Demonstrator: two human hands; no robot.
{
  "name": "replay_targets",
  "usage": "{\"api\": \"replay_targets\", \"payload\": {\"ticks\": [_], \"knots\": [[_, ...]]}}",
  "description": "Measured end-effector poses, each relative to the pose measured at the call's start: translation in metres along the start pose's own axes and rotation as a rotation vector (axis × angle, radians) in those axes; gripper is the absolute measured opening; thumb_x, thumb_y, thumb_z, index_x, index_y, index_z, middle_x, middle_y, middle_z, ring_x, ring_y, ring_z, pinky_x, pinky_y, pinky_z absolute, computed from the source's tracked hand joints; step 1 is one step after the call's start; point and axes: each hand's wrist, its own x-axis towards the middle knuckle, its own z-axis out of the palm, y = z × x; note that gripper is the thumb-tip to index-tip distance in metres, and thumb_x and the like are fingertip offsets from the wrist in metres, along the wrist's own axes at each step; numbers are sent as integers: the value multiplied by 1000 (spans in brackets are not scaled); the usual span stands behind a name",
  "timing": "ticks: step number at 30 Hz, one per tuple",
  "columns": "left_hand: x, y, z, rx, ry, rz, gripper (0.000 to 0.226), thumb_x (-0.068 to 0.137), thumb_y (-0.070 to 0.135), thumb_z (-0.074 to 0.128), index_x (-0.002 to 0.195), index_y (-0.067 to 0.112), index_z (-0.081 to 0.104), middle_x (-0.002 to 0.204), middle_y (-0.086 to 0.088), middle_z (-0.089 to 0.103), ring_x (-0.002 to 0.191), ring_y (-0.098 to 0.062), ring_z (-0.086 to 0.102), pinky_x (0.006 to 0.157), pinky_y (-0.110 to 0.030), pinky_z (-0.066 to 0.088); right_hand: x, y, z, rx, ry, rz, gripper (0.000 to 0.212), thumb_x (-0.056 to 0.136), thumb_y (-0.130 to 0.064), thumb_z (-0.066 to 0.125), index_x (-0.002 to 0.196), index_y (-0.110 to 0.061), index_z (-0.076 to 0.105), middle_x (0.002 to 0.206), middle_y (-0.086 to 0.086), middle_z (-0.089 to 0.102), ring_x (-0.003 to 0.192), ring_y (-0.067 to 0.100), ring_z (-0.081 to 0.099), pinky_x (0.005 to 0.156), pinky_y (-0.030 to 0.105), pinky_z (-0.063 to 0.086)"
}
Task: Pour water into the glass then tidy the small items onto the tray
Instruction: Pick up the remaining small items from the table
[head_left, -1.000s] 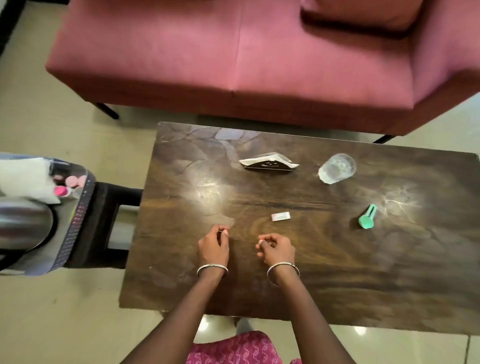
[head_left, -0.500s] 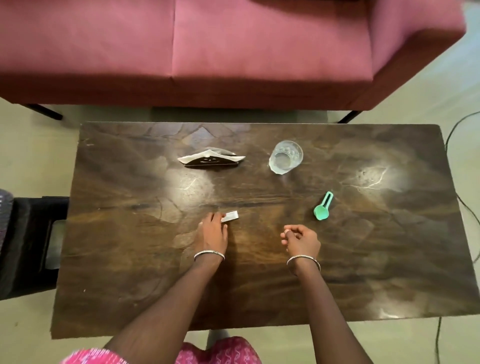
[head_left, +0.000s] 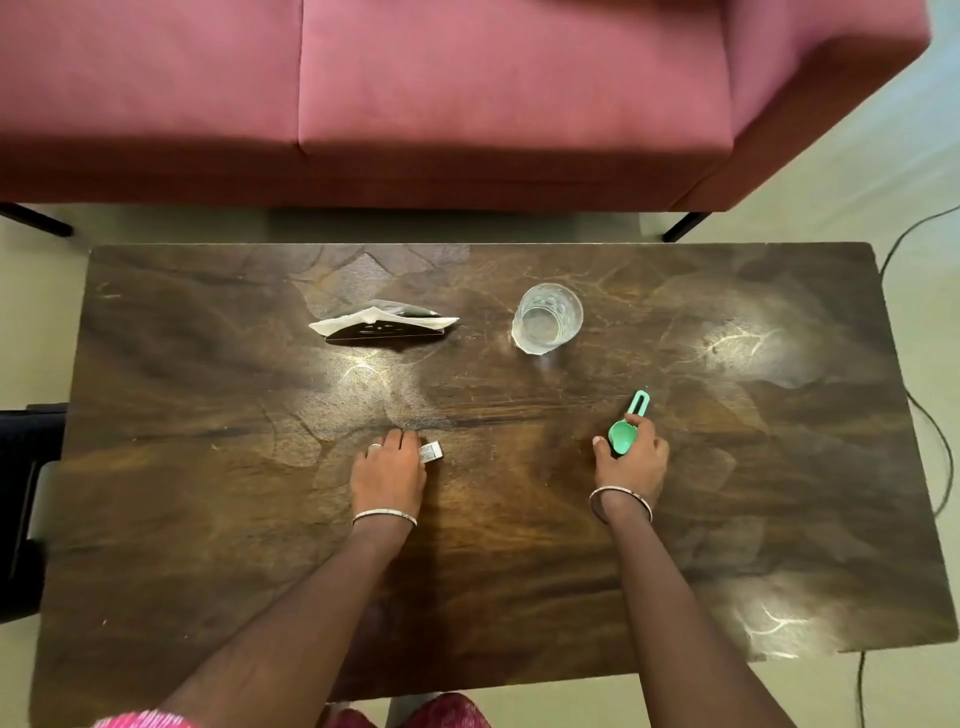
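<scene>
A clear glass (head_left: 547, 318) stands upright on the dark wooden table (head_left: 208, 519), toward the back and right of centre. My right hand (head_left: 631, 457) has its fingers closed around a small green scoop (head_left: 626, 427), whose handle sticks out beyond my fingers. My left hand (head_left: 388, 474) lies palm down at the table's middle, its fingertips pinching a small white packet (head_left: 430, 452) that pokes out to the right. No tray is in view.
A black napkin holder (head_left: 383, 327) with white napkins stands at the back, left of the glass. A red sofa (head_left: 415, 104) runs behind the table. A black stool (head_left: 26, 493) sits at the left edge and a cable (head_left: 930, 426) trails on the floor at right.
The view swung right, so the tray at the left dropped out of sight. My left hand slid forward onto the white packet. My right hand reached right and closed on the green scoop.
</scene>
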Motion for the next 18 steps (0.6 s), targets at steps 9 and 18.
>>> {"api": "replay_targets", "payload": {"ticks": [9,18], "knots": [[-18,-21,2,-365,33,-120,25,81,28,67,99,20,53,86,-3,68,81,-30,65,75,-38,49,15,9,11,-207,1,-52,14,86,-7,66,98,-9,74,108,19,64,102,39,61,88,42,48],[-58,-62,8,-773,42,-237,39,85,19,68,120,25,53,89,3,71,78,-20,69,71,-29,46,-91,0,34,-2,-130,-185,19,84,-22,74,98,-10,73,102,11,68,96,28,65,85,31,46]]}}
